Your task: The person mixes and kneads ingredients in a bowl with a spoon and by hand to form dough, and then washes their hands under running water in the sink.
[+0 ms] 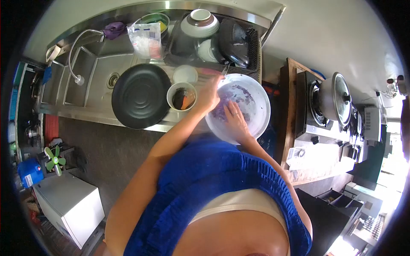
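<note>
A wide white bowl (261, 100) stands at the counter's front edge, with small dark purple pieces (243, 91) scattered inside. My left hand (209, 93) grips the bowl's left rim, its fingertips close to a thin metal utensil (226, 69). Inside the bowl, my right hand (236, 121) lies with its fingers apart on the bottom, among the pieces. Left of my left hand sits a white cup (171, 102) with dark and orange contents. Behind that cup is a small white round dish (185, 74). A black round pan (141, 96) rests further left.
A sink (92, 79) with a curved faucet is at the left. Behind stand a plastic bag (146, 42) and a dark rack (255, 51) with bowls. To the right, a pot with a glass lid (341, 98) sits on a stove (302, 102).
</note>
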Motion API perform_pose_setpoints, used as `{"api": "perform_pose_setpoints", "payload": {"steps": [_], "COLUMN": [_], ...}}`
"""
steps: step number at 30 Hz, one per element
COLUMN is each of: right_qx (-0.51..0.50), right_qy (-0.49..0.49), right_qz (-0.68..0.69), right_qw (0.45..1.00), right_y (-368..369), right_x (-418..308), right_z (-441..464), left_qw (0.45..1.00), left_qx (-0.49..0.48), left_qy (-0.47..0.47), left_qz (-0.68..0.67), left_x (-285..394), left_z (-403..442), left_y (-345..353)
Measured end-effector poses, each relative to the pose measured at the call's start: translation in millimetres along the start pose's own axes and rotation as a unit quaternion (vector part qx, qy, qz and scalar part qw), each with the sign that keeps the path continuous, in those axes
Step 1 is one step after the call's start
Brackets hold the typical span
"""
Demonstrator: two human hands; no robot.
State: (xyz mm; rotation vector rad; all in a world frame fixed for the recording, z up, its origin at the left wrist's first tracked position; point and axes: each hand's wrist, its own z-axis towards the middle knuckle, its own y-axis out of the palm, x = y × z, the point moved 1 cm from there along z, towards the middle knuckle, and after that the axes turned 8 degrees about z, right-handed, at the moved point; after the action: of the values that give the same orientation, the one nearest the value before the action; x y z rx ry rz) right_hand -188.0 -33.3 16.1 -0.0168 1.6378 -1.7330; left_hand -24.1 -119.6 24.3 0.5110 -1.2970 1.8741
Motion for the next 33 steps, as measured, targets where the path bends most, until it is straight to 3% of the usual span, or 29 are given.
{"api": "perform_pose_setpoints", "payload": {"steps": [3, 7, 9, 13, 16, 18, 19, 20, 22, 25, 31, 33], "right_qx": [-0.087, -0.138, -0.185, -0.223, -0.183, -0.105, -0.001, 0.0, 0.106, 0.14, 0.089, 0.039], "right_qy": [-0.042, 0.013, 0.037, 0.013, -0.041, 0.152, 0.138, 0.138, 0.166, 0.145, 0.111, 0.084], "right_qz": [-0.038, -0.029, -0.073, -0.102, 0.004, 0.29, 0.337, 0.338, 0.278, 0.207, 0.19, 0.212], "right_qw": [0.995, 0.99, 0.979, 0.969, 0.982, 0.939, 0.931, 0.931, 0.94, 0.957, 0.971, 0.973], "right_y": [2, 2, -1, -9, -22, -36, -37, -39, -42, -10, 16, 23], "right_x": [14, 15, 10, 13, 29, 37, 36, 39, 46, 77, 27, 27], "right_z": [-8, -9, -13, -22, -20, -9, 0, 7, 22, 39, 65, 59], "left_qw": [1.0, 0.999, 0.994, 0.992, 0.993, 0.993, 0.992, 0.993, 0.993, 0.995, 0.988, 0.989], "left_qx": [-0.003, -0.014, -0.099, -0.118, -0.117, -0.121, -0.123, -0.12, -0.119, -0.083, -0.152, -0.111], "left_qy": [0.023, 0.011, -0.035, -0.046, -0.024, -0.005, -0.004, 0.006, 0.016, 0.053, 0.032, 0.094], "left_qz": [-0.012, -0.028, -0.026, -0.025, 0.002, -0.01, -0.011, -0.016, -0.021, -0.021, 0.01, -0.007], "left_x": [-1, 1, 3, 5, 0, 1, 2, 2, 3, 6, -1, -1], "left_z": [5, 9, 13, 14, 19, 22, 23, 25, 27, 29, 37, 35], "left_y": [3, 3, 3, 5, 6, 6, 6, 6, 2, 1, 5, 6]}}
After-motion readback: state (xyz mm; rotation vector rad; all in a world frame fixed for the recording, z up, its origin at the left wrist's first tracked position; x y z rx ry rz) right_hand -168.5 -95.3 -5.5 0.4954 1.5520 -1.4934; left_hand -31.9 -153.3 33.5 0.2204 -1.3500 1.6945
